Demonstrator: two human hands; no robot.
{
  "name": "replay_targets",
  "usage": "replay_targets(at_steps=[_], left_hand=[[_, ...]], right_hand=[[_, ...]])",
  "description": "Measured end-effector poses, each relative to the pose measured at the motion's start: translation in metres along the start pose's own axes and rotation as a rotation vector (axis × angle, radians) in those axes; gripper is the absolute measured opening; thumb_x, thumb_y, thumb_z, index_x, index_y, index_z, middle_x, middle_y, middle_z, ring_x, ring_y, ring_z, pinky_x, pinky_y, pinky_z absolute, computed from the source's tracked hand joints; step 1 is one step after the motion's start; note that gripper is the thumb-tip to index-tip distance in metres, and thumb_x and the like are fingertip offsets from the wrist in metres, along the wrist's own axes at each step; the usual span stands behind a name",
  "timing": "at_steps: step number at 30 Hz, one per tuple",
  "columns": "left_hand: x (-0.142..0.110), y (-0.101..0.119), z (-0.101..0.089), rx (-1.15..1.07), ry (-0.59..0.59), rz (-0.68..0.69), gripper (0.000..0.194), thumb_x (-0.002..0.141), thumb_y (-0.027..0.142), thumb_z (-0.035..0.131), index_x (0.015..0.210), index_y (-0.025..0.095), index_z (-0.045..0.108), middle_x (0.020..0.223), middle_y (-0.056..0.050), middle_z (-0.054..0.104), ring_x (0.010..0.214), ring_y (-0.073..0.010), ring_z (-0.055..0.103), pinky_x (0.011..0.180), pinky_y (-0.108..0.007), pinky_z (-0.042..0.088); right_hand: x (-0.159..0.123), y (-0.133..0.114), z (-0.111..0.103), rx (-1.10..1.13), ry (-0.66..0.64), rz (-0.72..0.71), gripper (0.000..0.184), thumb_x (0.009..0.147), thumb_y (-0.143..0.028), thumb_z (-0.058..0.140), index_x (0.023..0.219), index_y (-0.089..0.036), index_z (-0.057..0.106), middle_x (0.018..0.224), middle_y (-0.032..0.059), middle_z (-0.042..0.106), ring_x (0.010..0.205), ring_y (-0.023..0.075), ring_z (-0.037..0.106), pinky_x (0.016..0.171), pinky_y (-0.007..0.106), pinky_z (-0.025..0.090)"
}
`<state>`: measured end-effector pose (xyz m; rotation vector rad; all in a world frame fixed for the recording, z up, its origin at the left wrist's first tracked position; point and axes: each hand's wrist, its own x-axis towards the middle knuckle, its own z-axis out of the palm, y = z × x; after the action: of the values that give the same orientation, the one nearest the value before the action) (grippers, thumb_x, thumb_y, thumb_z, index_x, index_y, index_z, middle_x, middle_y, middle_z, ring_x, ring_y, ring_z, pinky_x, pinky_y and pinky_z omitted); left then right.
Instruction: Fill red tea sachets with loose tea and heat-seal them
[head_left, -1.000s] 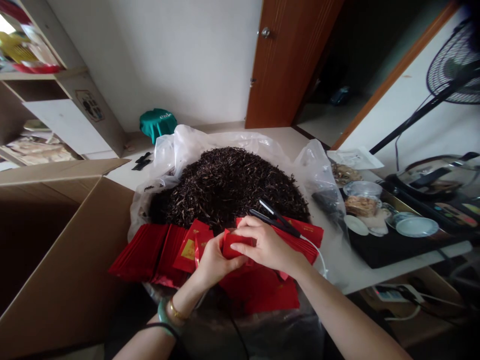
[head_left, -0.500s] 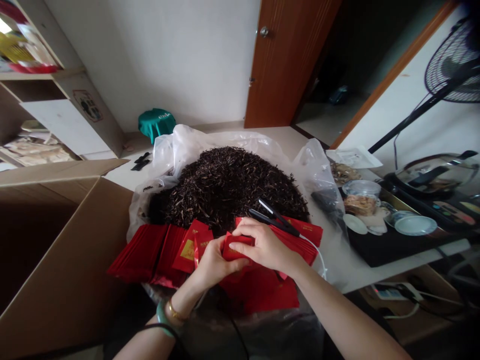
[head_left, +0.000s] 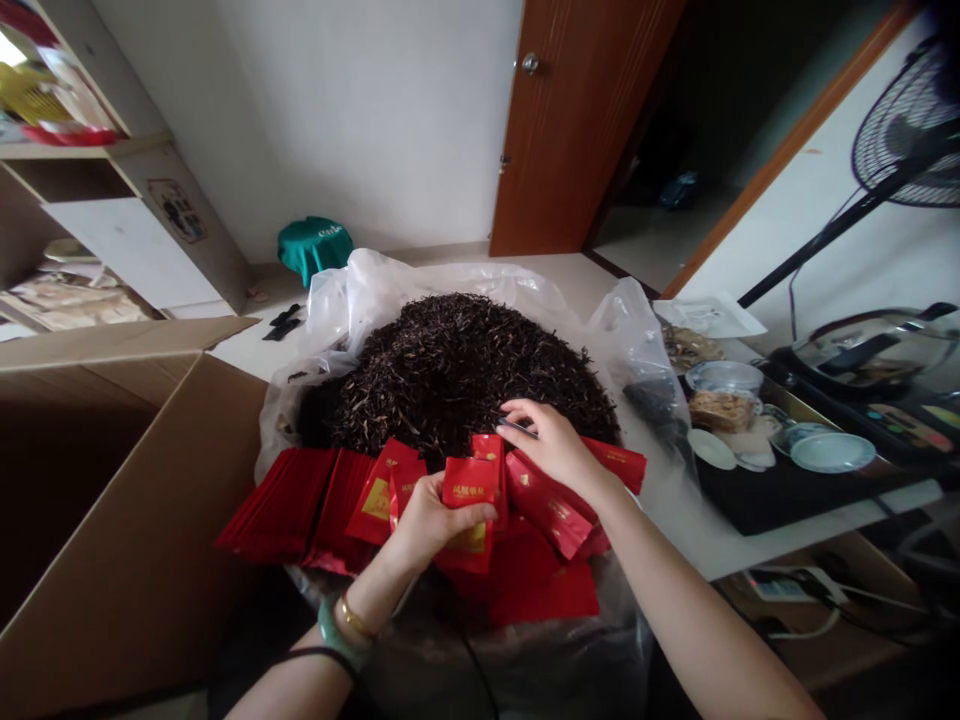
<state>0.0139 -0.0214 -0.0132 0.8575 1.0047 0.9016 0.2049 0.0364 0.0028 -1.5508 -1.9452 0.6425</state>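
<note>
My left hand [head_left: 429, 525] is closed on a red tea packet [head_left: 469, 482] with gold lettering, its thumb pressed across the front. The packet is upright, low in front of the dark loose tea leaves [head_left: 457, 365]. My right hand [head_left: 551, 445] is curled over a slim black hair straightener [head_left: 519, 427]. Only the straightener's tip shows past the fingers; the rest is hidden under the hand. Beneath that hand lie more red packets [head_left: 551, 505]. Stacked red packets [head_left: 277, 500] stand to the left of my left hand, along the near edge of the leaves.
A clear plastic bag [head_left: 375, 275] surrounds the tea heap. At left is an open cardboard box [head_left: 172, 480]. A side table [head_left: 795, 515] on the right carries lidded bowls [head_left: 724, 385] and a glass-lidded pot [head_left: 870, 350]. Behind it stands a fan [head_left: 911, 130].
My right hand has left the red packet and moved up and right onto the straightener, which lay on the packets. My left hand keeps the packet, whose front now shows.
</note>
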Motion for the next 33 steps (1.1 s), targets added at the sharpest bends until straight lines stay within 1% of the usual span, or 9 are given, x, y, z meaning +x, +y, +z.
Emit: replay_targets(at_steps=[2,4,10,14,17,20,22,27,33], left_hand=[[0.001,0.001,-0.001,-0.04,0.043,0.001,0.043,0.043,0.033,0.091,0.074,0.012,0.07,0.069,-0.003,0.072,0.061,-0.0148,0.063,0.062,-0.025,0.05],[0.002,0.001,-0.002,-0.071,0.066,0.011,0.042,0.045,0.034,0.091,0.076,0.012,0.072,0.072,-0.004,0.074,0.062,-0.0149,0.065,0.065,-0.025,0.052],[0.004,-0.002,-0.007,-0.067,0.086,0.058,0.042,0.05,0.033,0.089,0.082,0.011,0.073,0.08,-0.007,0.076,0.068,-0.0186,0.069,0.069,-0.029,0.055],[0.003,0.001,-0.005,-0.065,0.097,0.057,0.042,0.048,0.033,0.09,0.081,0.012,0.074,0.079,-0.007,0.076,0.067,-0.0176,0.068,0.068,-0.027,0.054],[0.002,0.003,-0.004,-0.069,0.07,0.036,0.043,0.045,0.032,0.091,0.078,0.011,0.073,0.074,-0.005,0.075,0.063,-0.0154,0.066,0.064,-0.025,0.052],[0.001,0.002,-0.004,-0.065,-0.003,0.006,0.041,0.046,0.031,0.091,0.077,0.011,0.073,0.072,-0.005,0.074,0.06,-0.0141,0.064,0.061,-0.024,0.05],[0.0,0.002,-0.003,-0.05,-0.05,0.002,0.039,0.046,0.029,0.09,0.076,0.011,0.073,0.072,-0.004,0.074,0.06,-0.0138,0.063,0.062,-0.024,0.05],[-0.001,0.003,0.0,0.025,-0.123,0.033,0.039,0.045,0.024,0.09,0.078,0.012,0.075,0.072,-0.004,0.074,0.067,-0.0173,0.066,0.07,-0.028,0.053],[-0.001,0.005,0.001,0.005,-0.118,0.025,0.033,0.045,0.022,0.089,0.073,0.012,0.074,0.065,-0.001,0.072,0.062,-0.0137,0.063,0.068,-0.026,0.052]], right_hand=[[0.006,0.019,-0.004,-0.355,-0.029,0.082,0.046,0.079,-0.026,0.067,0.122,-0.015,0.056,0.114,0.0157,0.064,0.11,0.0314,0.057,0.09,0.042,0.045],[0.008,0.032,-0.006,-0.574,-0.104,0.166,0.058,0.078,-0.027,0.069,0.131,-0.013,0.05,0.122,0.0201,0.059,0.112,0.0356,0.055,0.089,0.044,0.045],[0.01,0.032,-0.002,-0.654,-0.145,0.213,0.05,0.08,-0.024,0.063,0.127,-0.011,0.053,0.114,0.0171,0.061,0.103,0.0308,0.062,0.082,0.035,0.048],[0.011,0.027,-0.016,-0.52,-0.017,0.19,0.046,0.079,-0.025,0.062,0.123,-0.014,0.057,0.11,0.0141,0.064,0.096,0.0276,0.065,0.081,0.034,0.049],[0.006,0.021,-0.032,-0.184,0.035,0.042,0.048,0.079,-0.029,0.063,0.125,-0.018,0.058,0.115,0.0106,0.066,0.104,0.0265,0.064,0.091,0.037,0.049],[-0.005,0.005,-0.041,0.139,-0.11,-0.028,0.051,0.079,-0.036,0.064,0.127,-0.02,0.059,0.125,0.0084,0.065,0.112,0.0257,0.062,0.097,0.039,0.047],[-0.012,-0.01,-0.041,0.236,-0.242,-0.036,0.055,0.076,-0.039,0.068,0.127,-0.019,0.06,0.129,0.0086,0.062,0.117,0.0267,0.059,0.1,0.04,0.046],[-0.023,-0.036,-0.029,0.211,-0.393,-0.05,0.056,0.07,-0.034,0.075,0.124,-0.021,0.063,0.124,0.0074,0.066,0.115,0.0272,0.061,0.1,0.04,0.047],[-0.028,-0.042,-0.021,0.156,-0.361,-0.045,0.038,0.076,-0.031,0.07,0.114,-0.024,0.069,0.11,0.0053,0.073,0.1,0.0257,0.069,0.089,0.036,0.054]])
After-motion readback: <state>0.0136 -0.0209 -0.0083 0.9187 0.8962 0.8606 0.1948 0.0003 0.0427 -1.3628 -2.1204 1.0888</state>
